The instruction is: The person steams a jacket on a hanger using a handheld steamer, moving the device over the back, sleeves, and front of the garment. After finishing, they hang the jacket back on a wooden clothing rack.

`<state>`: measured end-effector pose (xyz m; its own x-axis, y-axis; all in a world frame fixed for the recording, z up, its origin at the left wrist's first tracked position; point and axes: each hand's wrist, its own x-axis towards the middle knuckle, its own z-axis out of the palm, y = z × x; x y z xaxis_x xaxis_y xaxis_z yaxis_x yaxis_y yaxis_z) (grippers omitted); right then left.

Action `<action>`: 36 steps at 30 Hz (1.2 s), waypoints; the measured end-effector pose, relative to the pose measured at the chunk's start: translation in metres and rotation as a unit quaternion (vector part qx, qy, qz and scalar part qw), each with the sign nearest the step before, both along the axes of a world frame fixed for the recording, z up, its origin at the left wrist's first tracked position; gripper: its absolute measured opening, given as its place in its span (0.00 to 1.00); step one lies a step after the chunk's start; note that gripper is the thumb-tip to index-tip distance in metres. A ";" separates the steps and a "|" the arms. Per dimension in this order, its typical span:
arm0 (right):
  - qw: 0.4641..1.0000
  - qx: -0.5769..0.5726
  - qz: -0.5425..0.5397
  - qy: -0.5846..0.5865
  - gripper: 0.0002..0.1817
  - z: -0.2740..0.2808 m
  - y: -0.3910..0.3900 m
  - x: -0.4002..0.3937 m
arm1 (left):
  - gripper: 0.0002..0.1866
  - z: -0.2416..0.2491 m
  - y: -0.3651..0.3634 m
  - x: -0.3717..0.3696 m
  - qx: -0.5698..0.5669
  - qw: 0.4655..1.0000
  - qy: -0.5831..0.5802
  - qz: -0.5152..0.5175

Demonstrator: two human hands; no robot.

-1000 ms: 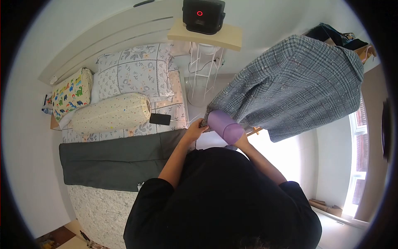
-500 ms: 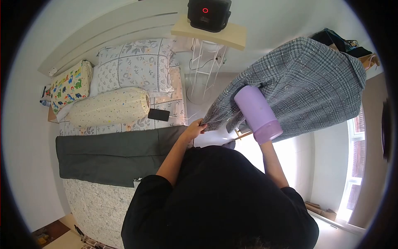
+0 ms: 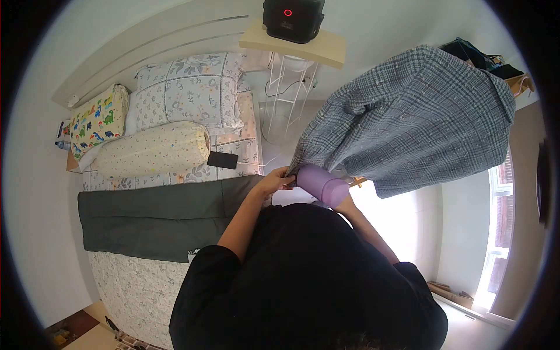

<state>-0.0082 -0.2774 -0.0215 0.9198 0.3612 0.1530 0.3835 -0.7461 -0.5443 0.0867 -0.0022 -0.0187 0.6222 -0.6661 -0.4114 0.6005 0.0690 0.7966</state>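
A grey checked jacket (image 3: 431, 116) hangs at the right, one sleeve (image 3: 326, 131) drawn down toward my body. My left hand (image 3: 275, 182) is closed on the cuff end of that sleeve. In my right hand (image 3: 346, 205) is a purple, cylinder-shaped handheld garment steamer (image 3: 318, 184) with a translucent end. Its front end is against or very near the sleeve by the cuff, close to my left fingers. The steamer's body hides most of my right fingers.
To the left is a bed with pillows (image 3: 184, 93), a bolster (image 3: 154, 149), a dark folded cloth (image 3: 157, 219) and a black phone (image 3: 223, 160). Ahead, a black device (image 3: 291, 23) stands on a pale shelf (image 3: 254, 38) above a white wire stand (image 3: 286, 102). A window (image 3: 499, 233) is at the right.
My right hand has moved the steamer left and down along the sleeve to the cuff. The sleeve's upper part now shows uncovered. My left hand has stayed almost in place.
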 end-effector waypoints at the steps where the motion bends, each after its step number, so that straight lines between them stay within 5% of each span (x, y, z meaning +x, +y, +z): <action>1: 0.997 0.047 -0.020 0.050 0.27 -0.007 0.001 -0.002 | 0.13 0.001 0.001 0.000 -0.017 1.000 0.005 -0.007; 3: 0.992 0.080 -0.031 0.096 0.29 0.002 0.007 -0.002 | 0.14 0.003 0.002 0.000 -0.032 0.999 0.011 -0.013; 5: 0.997 0.046 -0.026 0.059 0.21 0.013 0.009 -0.001 | 0.15 0.008 0.003 0.000 -0.015 1.000 -0.003 -0.020; 15: 0.995 0.021 -0.068 -0.076 0.24 0.041 0.004 0.030 | 0.19 0.010 0.003 0.004 0.057 0.995 -0.076 -0.036; 20: 0.980 -0.109 -0.046 -0.161 0.20 0.061 0.000 0.036 | 0.18 0.008 0.002 0.002 0.107 0.986 -0.123 -0.014; 24: 0.984 -0.106 -0.026 -0.138 0.20 0.062 0.002 0.037 | 0.16 0.014 -0.006 -0.005 0.071 0.979 -0.191 0.033; 29: 0.994 0.071 -0.064 -0.057 0.21 0.067 0.024 0.028 | 0.19 0.032 -0.012 -0.006 0.193 0.948 -0.252 0.015; 36: 0.991 0.015 -0.068 -0.115 0.20 0.074 0.010 0.035 | 0.19 0.023 -0.007 -0.004 0.223 0.936 -0.271 0.008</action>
<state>0.0264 -0.2676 0.0525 0.8989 0.2283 0.3739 0.3975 -0.7839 -0.4770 0.0829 -0.0090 0.0039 0.8285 -0.4919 -0.2678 0.1021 -0.3374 0.9358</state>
